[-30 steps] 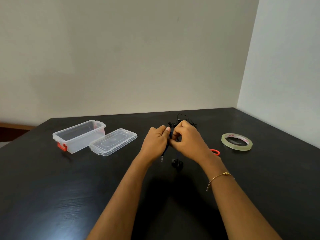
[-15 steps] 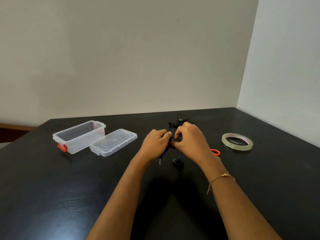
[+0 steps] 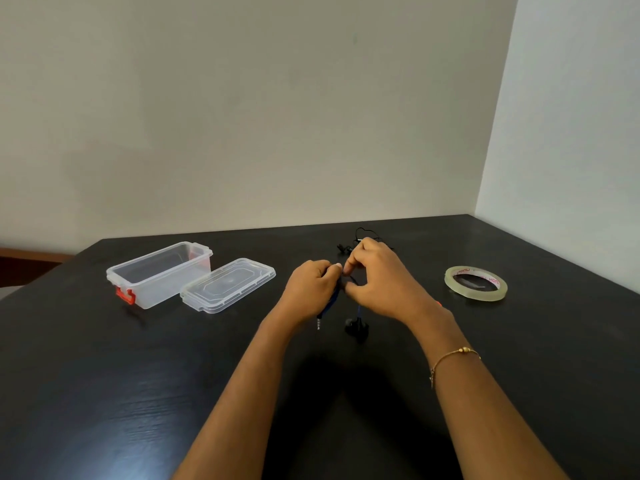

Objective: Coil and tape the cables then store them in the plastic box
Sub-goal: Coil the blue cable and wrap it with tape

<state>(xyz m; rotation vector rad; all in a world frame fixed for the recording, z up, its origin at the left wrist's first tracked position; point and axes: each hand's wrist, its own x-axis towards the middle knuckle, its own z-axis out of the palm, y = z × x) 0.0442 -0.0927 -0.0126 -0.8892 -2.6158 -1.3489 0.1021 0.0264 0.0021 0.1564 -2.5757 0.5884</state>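
Coiling is judged to be in hand: the blue cable is pinched between the left hand and right hand, held just above the tabletop, its plug dangling. Next, tape is called for; the plastic box stands open, well apart

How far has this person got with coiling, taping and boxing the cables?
Early stage. Done: the plastic box stands open, its lid lying beside it. In hand: the left hand and right hand both grip a blue cable, its plug hanging down. Left: the tape roll lies untouched, a black cable waits behind the hands, and nothing shows in the box.
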